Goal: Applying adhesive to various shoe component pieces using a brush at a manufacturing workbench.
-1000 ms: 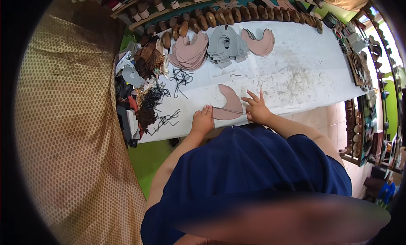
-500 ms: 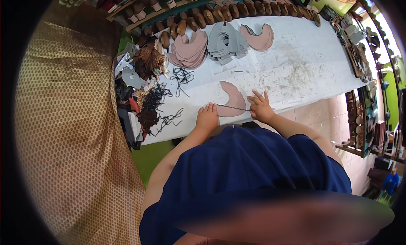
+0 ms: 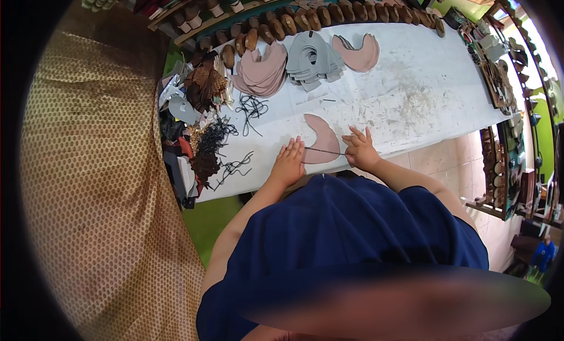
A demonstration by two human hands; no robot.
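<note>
A curved pink piece (image 3: 323, 142), flat and crescent-shaped like a cut shoe part, lies near the table's front edge. Across its lower part runs a thin black cord (image 3: 325, 150), stretched between my two hands. My left hand (image 3: 288, 163) lies flat at the piece's left edge, fingers extended over the cord's left end. On the other side, my right hand (image 3: 361, 150) pinches the cord between thumb and a finger, its other fingers spread. The cord's end under the left hand is hidden.
Loose black cords (image 3: 237, 166) lie to the left, beside a heap of dark scraps (image 3: 211, 141). Behind are stacked pink pieces (image 3: 261, 73), grey pieces (image 3: 311, 62) and more pink pieces (image 3: 361, 54). Brown shoe lasts (image 3: 288, 24) line the back edge. Tools (image 3: 496, 85) rest at the right end.
My left hand has slid slightly and turned, its fingers pointing more forward. The right hand stays nearly in place with the cord; the pink piece is where it was.
</note>
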